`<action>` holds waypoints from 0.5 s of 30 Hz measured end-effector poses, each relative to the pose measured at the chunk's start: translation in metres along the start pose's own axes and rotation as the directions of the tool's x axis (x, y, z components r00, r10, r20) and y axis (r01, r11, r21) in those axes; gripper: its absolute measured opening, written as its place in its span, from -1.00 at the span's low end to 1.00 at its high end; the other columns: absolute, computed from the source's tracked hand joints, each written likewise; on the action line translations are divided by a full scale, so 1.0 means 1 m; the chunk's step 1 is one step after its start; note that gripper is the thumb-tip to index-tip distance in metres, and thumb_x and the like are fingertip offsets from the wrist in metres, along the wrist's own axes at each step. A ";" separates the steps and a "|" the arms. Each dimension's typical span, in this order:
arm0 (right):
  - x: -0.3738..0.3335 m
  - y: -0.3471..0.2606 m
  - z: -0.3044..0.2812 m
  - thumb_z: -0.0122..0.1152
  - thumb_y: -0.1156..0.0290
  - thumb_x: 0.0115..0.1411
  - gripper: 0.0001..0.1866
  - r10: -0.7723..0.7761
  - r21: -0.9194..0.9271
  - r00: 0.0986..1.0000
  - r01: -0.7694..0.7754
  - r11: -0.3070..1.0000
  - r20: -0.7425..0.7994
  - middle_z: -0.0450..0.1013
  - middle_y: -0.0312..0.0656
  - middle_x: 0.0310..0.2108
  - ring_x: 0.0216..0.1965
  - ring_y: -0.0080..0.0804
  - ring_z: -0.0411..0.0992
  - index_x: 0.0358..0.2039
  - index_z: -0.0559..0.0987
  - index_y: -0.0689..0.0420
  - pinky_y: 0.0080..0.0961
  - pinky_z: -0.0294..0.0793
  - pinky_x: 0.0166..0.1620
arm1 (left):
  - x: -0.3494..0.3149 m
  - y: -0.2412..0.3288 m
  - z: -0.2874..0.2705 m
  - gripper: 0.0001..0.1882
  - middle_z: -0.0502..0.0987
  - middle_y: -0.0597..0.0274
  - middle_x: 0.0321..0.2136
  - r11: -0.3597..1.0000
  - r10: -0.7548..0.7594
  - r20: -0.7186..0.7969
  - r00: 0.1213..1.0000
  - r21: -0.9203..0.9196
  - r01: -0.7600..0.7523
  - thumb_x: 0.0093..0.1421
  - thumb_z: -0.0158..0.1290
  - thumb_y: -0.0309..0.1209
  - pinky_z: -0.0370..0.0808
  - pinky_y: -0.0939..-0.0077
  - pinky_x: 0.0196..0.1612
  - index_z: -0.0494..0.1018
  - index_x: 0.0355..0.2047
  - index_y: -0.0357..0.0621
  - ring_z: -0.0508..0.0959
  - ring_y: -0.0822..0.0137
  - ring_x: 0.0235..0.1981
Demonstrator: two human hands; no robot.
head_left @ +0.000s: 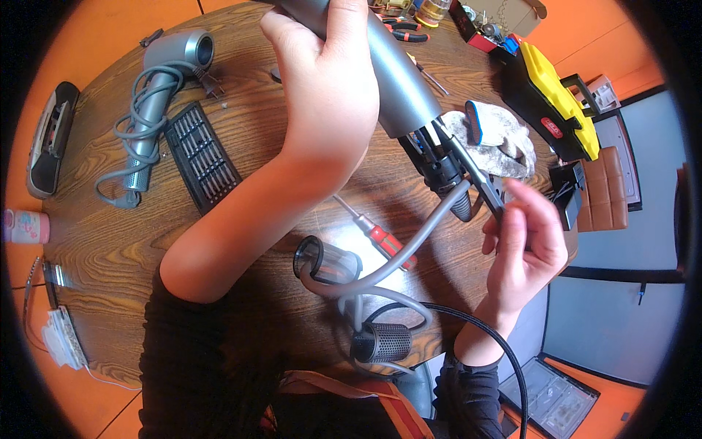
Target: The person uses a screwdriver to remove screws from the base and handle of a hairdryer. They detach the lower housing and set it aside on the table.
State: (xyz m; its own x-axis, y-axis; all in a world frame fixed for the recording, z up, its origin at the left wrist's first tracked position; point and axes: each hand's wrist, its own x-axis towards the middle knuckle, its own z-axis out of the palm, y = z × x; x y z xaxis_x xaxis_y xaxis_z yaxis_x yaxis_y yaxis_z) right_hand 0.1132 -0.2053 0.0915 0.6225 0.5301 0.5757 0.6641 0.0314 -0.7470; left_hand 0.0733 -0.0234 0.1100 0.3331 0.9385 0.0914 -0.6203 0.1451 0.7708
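My left hand (322,58) is wrapped round the grey tubular handle (401,80) of a hair dryer, held up over the table and tilted. Black inner parts and wires (431,157) stick out of its open lower end, and a grey cord (431,223) runs from them. My right hand (526,249) pinches a slim metal tool like tweezers (475,172), its tip against the exposed parts. Below, the cord loops by a grey sleeve with a black rim (329,262) and a dark perforated cylinder (382,342). A red-handled screwdriver (387,241) lies under the cord.
A second hair dryer (153,102) with coiled cord and a screwdriver bit set (202,157) lie at left. White gloves (504,150), a yellow-and-black toolbox (556,102) and pliers (407,35) sit at the far right. A black cable (504,347) crosses the table's near edge.
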 end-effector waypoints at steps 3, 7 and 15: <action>-0.001 -0.005 -0.001 -0.05 0.61 0.12 -0.65 0.175 0.184 0.982 -0.160 0.970 -0.067 0.36 -0.25 -0.60 -0.66 -0.69 0.28 -0.04 0.29 0.23 -0.83 0.19 -0.65 | -0.005 0.003 0.001 -0.71 0.30 0.20 -0.50 0.999 0.032 0.064 0.997 -0.027 -0.030 0.19 -0.11 -0.27 0.47 0.47 -0.57 0.12 -0.21 -0.15 0.43 0.34 -0.59; 0.006 0.000 -0.016 -0.07 0.53 0.15 -0.73 0.171 0.362 0.978 -0.203 0.910 0.117 0.32 -0.25 -0.59 -0.69 -0.70 0.21 -0.11 0.30 0.24 -0.85 0.10 -0.69 | -0.005 0.006 0.001 -0.71 0.30 0.18 -0.50 0.999 0.010 0.064 0.998 -0.049 -0.007 0.18 -0.10 -0.26 0.48 0.45 -0.57 0.12 -0.23 -0.16 0.43 0.31 -0.62; 0.005 0.015 -0.027 -0.05 0.44 0.15 -0.69 0.171 0.722 0.985 -0.092 0.686 -0.037 0.32 0.14 -0.19 -0.36 -0.32 0.40 -0.08 0.32 0.22 -0.65 0.38 -0.40 | 0.018 -0.006 -0.019 -0.60 0.34 0.13 -0.40 0.982 -0.189 0.104 0.976 -0.005 0.191 0.16 -0.09 -0.15 0.50 0.35 -0.43 0.21 -0.23 -0.28 0.48 0.22 -0.46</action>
State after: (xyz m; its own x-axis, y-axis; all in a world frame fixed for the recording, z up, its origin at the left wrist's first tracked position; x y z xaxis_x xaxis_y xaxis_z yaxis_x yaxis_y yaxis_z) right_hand 0.1373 -0.2255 0.0920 0.7415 0.4961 0.4517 0.0993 0.5847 -0.8051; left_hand 0.0698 -0.0020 0.0949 0.5168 0.8561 0.0092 -0.5487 0.3229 0.7712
